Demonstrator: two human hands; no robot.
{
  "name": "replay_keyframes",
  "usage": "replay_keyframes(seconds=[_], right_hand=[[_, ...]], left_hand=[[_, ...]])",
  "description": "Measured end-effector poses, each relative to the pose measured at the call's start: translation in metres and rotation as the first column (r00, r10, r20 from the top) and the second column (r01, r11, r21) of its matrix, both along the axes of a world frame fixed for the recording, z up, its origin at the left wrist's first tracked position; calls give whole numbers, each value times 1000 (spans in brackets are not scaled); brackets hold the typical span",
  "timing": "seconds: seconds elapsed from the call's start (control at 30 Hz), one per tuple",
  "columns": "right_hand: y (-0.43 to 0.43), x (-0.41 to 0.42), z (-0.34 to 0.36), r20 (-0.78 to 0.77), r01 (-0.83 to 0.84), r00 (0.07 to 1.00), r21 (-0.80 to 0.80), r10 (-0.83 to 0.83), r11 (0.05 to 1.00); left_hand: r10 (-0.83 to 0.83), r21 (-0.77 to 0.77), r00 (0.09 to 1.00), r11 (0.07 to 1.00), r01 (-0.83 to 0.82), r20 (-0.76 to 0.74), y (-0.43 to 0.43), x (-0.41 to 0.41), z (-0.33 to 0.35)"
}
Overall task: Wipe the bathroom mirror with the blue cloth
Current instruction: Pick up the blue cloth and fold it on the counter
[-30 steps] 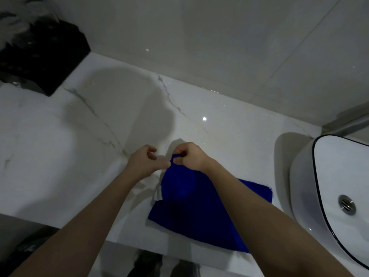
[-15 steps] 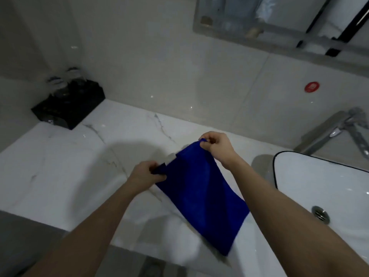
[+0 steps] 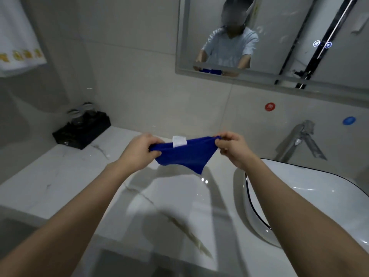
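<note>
Pinching opposite corners, the left hand (image 3: pixel 139 152) and right hand (image 3: pixel 232 149) held the blue cloth (image 3: pixel 184 157) sagging. Soft and light, it seemed best bunched mid-cloth, with the mirror (image 3: pixel 279 47) at one o'clock.

The cloth (image 3: pixel 182 157) hangs between left hand (image 3: pixel 139 151) and right hand (image 3: pixel 232 148), above the surface (image 3: pixel 60 186); basin (image 3: pixel 311 182) on the surface at right, tap (image 3: pixel 297 136) behind it; tray (image 3: pixel 81 131) at back left; mirror (image 3: pixel 279 27) on the wall above; towel (image 3: pixel 16 37) far left.

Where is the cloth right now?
Head view, centre: the cloth hangs stretched between the left hand and right hand, above the counter, left of the sink and below the mirror.
</note>
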State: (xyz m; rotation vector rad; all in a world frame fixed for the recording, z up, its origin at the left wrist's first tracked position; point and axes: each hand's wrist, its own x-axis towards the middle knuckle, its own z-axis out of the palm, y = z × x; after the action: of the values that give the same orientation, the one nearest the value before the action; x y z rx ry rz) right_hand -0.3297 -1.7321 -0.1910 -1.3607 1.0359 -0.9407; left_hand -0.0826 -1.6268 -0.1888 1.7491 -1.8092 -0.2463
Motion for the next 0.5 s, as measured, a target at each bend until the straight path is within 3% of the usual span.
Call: replay_keyframes(seconds=[0.17,0.33,0.5], right_hand=[[37,-31,-50,-331,-167,914,216,233,962],[73,-40,-102,-477,-274,764,371,435,888],[80,-38,-121,-517,-302,664,475,540,826]], left_hand=[[-145,386,955,922,35,259,36,-19,-44],[-210,691,957,723,13,201,60,-40,-102],[-307,807,940,587,65,149,60,-43,-129]])
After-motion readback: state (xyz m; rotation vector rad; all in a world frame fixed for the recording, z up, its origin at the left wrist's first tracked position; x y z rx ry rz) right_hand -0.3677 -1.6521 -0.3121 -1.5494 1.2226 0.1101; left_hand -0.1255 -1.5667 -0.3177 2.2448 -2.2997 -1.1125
